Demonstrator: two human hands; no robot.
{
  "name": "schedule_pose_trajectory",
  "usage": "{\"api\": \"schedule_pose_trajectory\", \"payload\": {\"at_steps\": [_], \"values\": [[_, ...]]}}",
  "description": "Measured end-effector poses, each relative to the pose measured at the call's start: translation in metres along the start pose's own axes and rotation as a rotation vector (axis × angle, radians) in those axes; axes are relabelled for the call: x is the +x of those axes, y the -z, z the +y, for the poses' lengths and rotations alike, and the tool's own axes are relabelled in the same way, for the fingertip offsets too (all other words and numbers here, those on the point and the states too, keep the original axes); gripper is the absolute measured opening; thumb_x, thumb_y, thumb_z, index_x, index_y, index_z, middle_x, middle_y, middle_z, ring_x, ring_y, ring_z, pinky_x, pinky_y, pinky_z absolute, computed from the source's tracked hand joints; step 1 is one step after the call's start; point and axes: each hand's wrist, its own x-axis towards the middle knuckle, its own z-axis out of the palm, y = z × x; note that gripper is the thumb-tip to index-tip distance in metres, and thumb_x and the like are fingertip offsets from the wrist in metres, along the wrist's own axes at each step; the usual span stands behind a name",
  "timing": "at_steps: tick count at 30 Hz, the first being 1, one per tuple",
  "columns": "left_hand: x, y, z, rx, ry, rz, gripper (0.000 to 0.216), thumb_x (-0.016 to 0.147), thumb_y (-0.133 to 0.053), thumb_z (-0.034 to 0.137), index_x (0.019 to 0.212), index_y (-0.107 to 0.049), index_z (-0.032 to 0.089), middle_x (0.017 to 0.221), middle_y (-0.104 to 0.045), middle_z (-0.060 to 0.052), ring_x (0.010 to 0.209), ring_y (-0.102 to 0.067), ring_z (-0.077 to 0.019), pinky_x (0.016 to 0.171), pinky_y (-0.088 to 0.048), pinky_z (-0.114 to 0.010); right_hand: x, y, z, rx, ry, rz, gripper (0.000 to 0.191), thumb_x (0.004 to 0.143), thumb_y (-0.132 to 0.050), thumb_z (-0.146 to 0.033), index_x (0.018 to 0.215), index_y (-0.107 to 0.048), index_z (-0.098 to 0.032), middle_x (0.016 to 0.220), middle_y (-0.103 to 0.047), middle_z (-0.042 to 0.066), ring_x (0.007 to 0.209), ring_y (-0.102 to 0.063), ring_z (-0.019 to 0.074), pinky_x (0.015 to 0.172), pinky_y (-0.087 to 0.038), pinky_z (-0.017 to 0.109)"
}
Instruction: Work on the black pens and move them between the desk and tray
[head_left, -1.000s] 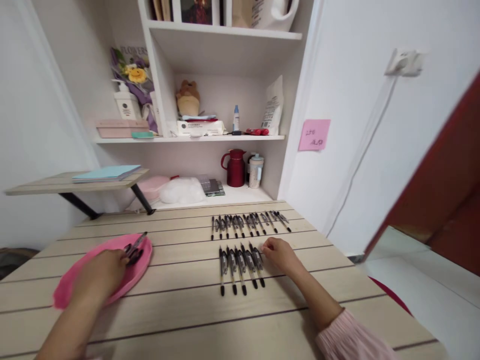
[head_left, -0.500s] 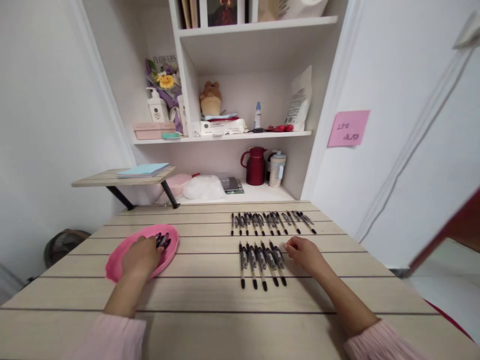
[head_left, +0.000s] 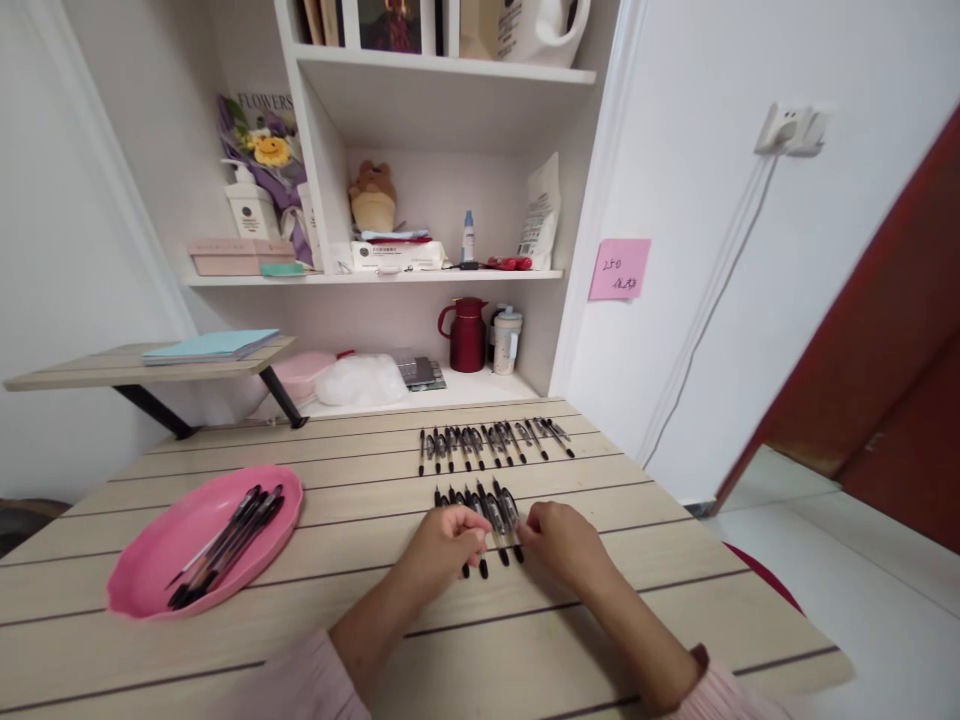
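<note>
Both our hands resting on the near row of pens (head_left: pixel 487 515), left hand (head_left: pixel 442 545) curling fingers over them, right hand (head_left: pixel 562 540) pinching the end pen, pens lying side by side, pointing away from us.

"FLOWERS" is printed on the bouquet wrapping (head_left: pixel 259 120); "250" is handwritten on the pink sticky note (head_left: pixel 619 269).

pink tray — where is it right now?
Head view: the pink tray sits on the table's left side, holding loose pens, well left of the left hand.
</note>
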Motion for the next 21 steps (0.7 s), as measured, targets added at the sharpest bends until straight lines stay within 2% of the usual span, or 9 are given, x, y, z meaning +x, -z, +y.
{"api": "schedule_pose_trajectory", "payload": {"at_steps": [4, 8, 12, 16, 18, 21], "values": [[0.005, -0.009, -0.012, -0.081, 0.020, 0.035, 0.019, 0.067, -0.047, 0.021, 0.079, -0.059, 0.013, 0.059, -0.057, 0.002, 0.044, -0.048, -0.0063, 0.038, -0.029, -0.016, -0.008, -0.004, -0.007, -0.045, -0.001, -0.011, 0.021, 0.071, -0.048, -0.032, 0.066, -0.064, -0.019, 0.071, -0.067, 0.010, 0.068, -0.060, 0.0216, 0.053, -0.030, 0.027], [0.007, -0.008, -0.021, -0.120, 0.023, 0.045, 0.018, 0.067, -0.047, 0.022, 0.080, -0.057, 0.013, 0.056, -0.055, 0.003, 0.039, -0.046, -0.0053, 0.035, -0.026, -0.016, -0.008, -0.009, -0.009, -0.085, 0.002, -0.031, 0.020, 0.069, -0.049, -0.030, 0.069, -0.065, -0.018, 0.074, -0.068, 0.011, 0.070, -0.060, 0.0228, 0.054, -0.032, 0.027], [0.007, -0.003, -0.021, -0.134, 0.037, 0.016, 0.018, 0.069, -0.047, 0.022, 0.081, -0.057, 0.013, 0.057, -0.056, 0.003, 0.033, -0.040, -0.0032, 0.032, -0.023, -0.015, -0.007, -0.010, -0.009, -0.078, 0.003, -0.058, 0.016, 0.067, -0.050, -0.027, 0.067, -0.064, -0.018, 0.073, -0.068, 0.010, 0.069, -0.060, 0.0217, 0.053, -0.030, 0.026], [0.006, -0.003, -0.020, -0.160, 0.024, 0.042, 0.017, 0.069, -0.047, 0.022, 0.081, -0.057, 0.013, 0.056, -0.056, 0.004, 0.031, -0.038, -0.0024, 0.030, -0.022, -0.015, -0.006, -0.005, -0.008, -0.031, 0.005, -0.007, 0.015, 0.068, -0.048, -0.023, 0.060, -0.060, -0.019, 0.067, -0.066, 0.008, 0.064, -0.058, 0.0186, 0.050, -0.027, 0.025], [0.005, -0.004, -0.020, -0.207, 0.014, 0.052, 0.018, 0.070, -0.049, 0.024, 0.082, -0.057, 0.013, 0.057, -0.056, 0.003, 0.034, -0.042, -0.0038, 0.030, -0.025, -0.015, -0.008, -0.002, -0.011, 0.013, 0.010, 0.029, 0.015, 0.068, -0.048, -0.023, 0.058, -0.058, -0.018, 0.063, -0.065, 0.006, 0.059, -0.055, 0.0164, 0.049, -0.025, 0.024], [0.005, -0.006, -0.020, -0.332, 0.028, 0.066, 0.028, 0.070, -0.055, 0.031, 0.091, -0.055, 0.013, 0.066, -0.060, -0.002, 0.050, -0.056, -0.0097, 0.040, -0.040, -0.018, -0.016, -0.001, -0.020, 0.142, 0.100, 0.031, 0.014, 0.070, -0.047, -0.022, 0.059, -0.055, -0.018, 0.059, -0.062, 0.003, 0.054, -0.051, 0.0128, 0.049, -0.025, 0.023]]}}
